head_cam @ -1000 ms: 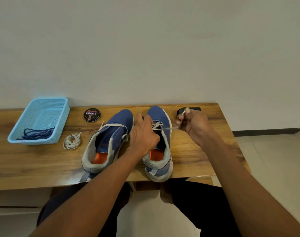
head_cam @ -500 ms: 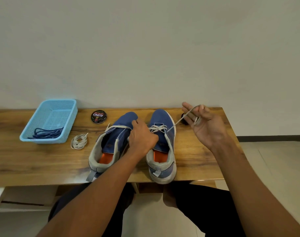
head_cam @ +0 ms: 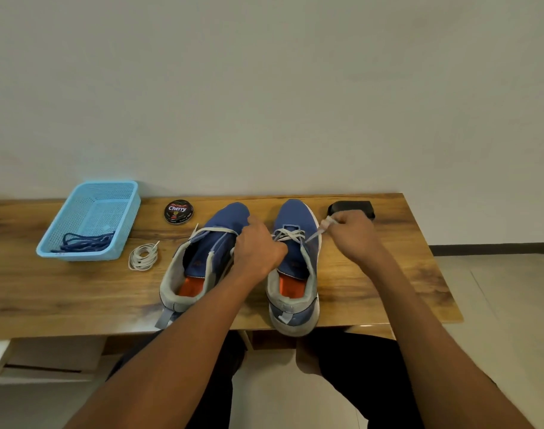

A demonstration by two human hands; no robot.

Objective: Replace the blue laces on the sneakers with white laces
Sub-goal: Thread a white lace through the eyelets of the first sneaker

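Note:
Two blue sneakers stand side by side on the wooden table [head_cam: 63, 289], toes toward the wall. The right sneaker [head_cam: 295, 267] has a white lace [head_cam: 290, 235] crossed through its front eyelets. My right hand [head_cam: 354, 236] pinches the free end of that lace just right of the shoe. My left hand [head_cam: 258, 246] grips the right sneaker's left edge, fingers curled; what lies under them is hidden. The left sneaker [head_cam: 202, 261] carries a single white strand across its front. A coiled white lace [head_cam: 143, 257] lies left of it. The blue laces [head_cam: 84, 243] sit in a light blue basket [head_cam: 122, 193].
A round black tin of Cherry shoe polish [head_cam: 178, 212] sits behind the left sneaker. A black block [head_cam: 352, 208] lies behind my right hand near the wall. The table's right edge is close to my right forearm; my knees are under the front edge.
My right hand had lifted and opened with the lace drawn out to the right; it has now come back down beside the shoe, pinching the lace end. My left hand stayed on the sneaker.

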